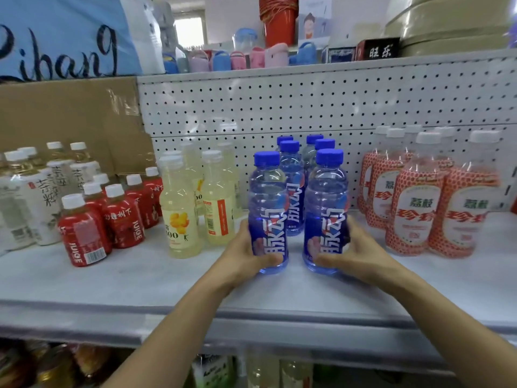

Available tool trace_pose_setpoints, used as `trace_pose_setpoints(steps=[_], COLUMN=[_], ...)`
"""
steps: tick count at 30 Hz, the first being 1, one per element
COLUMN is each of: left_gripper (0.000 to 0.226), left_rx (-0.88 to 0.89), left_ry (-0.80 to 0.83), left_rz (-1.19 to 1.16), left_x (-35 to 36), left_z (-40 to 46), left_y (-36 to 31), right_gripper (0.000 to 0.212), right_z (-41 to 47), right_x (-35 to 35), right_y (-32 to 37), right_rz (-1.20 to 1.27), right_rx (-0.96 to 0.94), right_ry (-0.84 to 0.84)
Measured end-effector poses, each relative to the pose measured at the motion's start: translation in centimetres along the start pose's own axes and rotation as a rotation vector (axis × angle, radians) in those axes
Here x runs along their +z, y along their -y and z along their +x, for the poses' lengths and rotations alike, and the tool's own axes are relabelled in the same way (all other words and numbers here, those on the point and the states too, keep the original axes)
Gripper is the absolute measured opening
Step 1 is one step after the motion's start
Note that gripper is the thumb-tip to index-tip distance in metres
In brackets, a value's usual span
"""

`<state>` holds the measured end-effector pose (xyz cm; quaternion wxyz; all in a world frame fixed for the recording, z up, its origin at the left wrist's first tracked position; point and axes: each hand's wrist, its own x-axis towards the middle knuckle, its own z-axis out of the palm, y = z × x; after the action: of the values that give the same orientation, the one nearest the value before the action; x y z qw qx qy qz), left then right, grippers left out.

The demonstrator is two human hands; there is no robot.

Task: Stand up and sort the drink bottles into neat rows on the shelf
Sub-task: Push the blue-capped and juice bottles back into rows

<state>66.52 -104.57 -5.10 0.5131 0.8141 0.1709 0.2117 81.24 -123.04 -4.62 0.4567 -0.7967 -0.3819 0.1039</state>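
Left hand and right hand, fingers wrapped round the two front blue bottles, are aligning them; next, square both rows on the shelf

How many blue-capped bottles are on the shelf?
6: left hand grips front-left bottle, right hand front-right; four in two rows behind. More may be hidden.

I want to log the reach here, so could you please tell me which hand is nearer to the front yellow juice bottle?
Left. The left hand grips a blue-capped bottle just right of the yellow juice bottle; the right hand is farther right.
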Motion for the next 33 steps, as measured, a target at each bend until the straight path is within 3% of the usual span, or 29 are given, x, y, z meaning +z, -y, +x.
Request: trace_pose_setpoints(steps=[8,18,22,26,30,33], left_gripper=[0.069,0.071,0.065,0.059,0.063,0.066], left_rx=[0.028,0.077,0.083,-0.001,0.167,0.277], left_ry=[0.001,-0.02,-0.036,-0.023,-0.379,-0.693], left_rz=[-0.079,-0.094,-0.019,0.04,0.187,0.243], left_x=[3.8,4.7,4.6,3.0,-1.2,-5.6], left_z=[3.0,3.2,2.5,0.2,-2.8,-3.6], left_y=[-0.4,-0.2,-0.5,-1.7,-1.1,0.9], right_gripper=[0.077,0.072,0.085,0.091,0.065,0.057], right_z=[1.6,2.7,2.7,1.8,0.5,-0.2], right_x=[0.7,1.0,1.1,1.1,1.6,4.4], right_y=[-1.1,-2.2,-2.5,-1.2,1.4,4.1], right_rz=[-0.04,-0.026,-0.04,-0.024,-0.029,-0.03], right_rx=[-0.009,-0.005,-0.06,-0.185,-0.58,-0.697], right_ry=[-0.182,-0.279,-0.275,-0.516,-0.739,-0.629])
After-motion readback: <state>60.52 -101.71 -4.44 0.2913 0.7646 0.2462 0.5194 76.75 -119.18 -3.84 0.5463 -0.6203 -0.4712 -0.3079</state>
